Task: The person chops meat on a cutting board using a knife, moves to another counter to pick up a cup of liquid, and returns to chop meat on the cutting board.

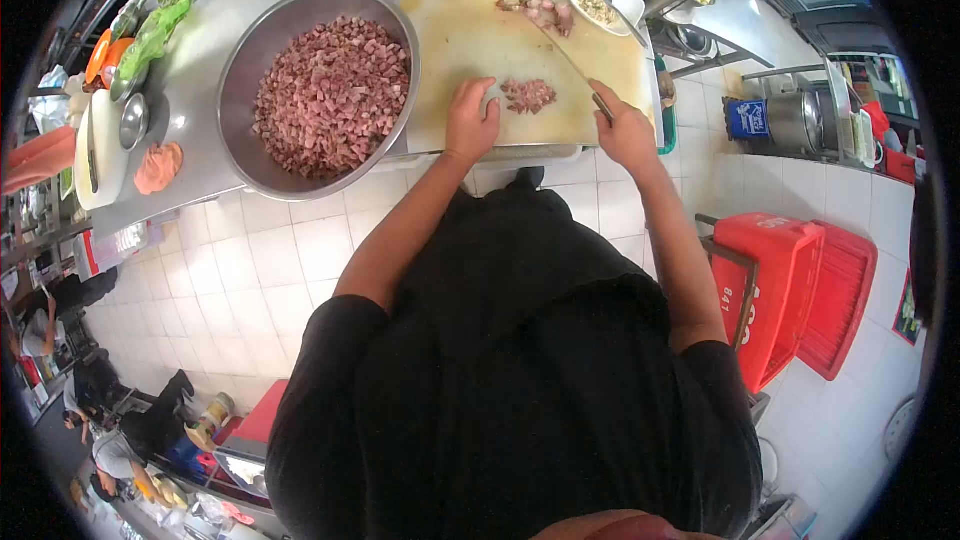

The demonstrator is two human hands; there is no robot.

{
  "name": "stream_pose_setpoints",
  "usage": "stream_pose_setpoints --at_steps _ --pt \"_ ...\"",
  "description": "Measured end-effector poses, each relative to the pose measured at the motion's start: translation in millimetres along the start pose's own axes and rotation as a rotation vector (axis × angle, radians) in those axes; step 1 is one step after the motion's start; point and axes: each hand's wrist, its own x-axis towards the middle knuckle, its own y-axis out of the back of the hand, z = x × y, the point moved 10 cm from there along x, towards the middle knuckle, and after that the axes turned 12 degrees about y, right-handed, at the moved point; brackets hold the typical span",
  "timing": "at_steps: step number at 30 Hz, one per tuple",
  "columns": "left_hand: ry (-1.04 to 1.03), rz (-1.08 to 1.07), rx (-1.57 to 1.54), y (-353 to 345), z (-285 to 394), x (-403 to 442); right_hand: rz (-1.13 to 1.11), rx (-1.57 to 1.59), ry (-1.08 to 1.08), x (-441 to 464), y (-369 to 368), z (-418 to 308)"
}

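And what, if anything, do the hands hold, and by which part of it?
The right hand holds a knife by its handle; the left hand holds nothing that I can see.

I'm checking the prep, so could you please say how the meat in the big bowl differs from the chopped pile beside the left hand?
The bowl meat forms a large heap, while the chopped pile is small and thinly spread. The bowl meat lies inside a metal bowl; the chopped pile lies on the cutting board, beside the left hand. Both are pinkish and cut into small pieces.
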Motion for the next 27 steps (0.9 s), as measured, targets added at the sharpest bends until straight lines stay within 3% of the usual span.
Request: stream_pose_setpoints --at_steps 2,5,9,13,17,23,27 --pt "0.011 -0.007 0.011 -0.5 -0.9 -0.6 -0.011 -0.055 -0.02 -3.0 -10.3 30.2" --pt "0.022 -0.012 0.034 -1.9 -0.8 1.0 0.008 -0.081 0.114 -14.2 -14.1 13.6" --pt "-0.048 0.019 0.104 -3.2 5.2 1.0 -0.099 0.098 0.046 -28.9 2.4 -15.2" --pt "-0.02 0.036 0.105 -8.0 0.4 -1.2 0.03 0.053 -0.028 -6.8 24.0 10.2" --pt "-0.022 0.02 0.135 -9.1 4.8 0.2 -0.143 -0.099 -0.125 15.3 23.3 17.3" --pt "0.001 0.011 0.128 -7.3 4.3 -1.2 -0.296 -0.116 0.011 -10.8 37.4 -11.9" --pt "-0.004 0.033 0.104 -6.0 4.0 -2.1 -0.179 0.012 0.01 -18.5 45.3 -1.9"
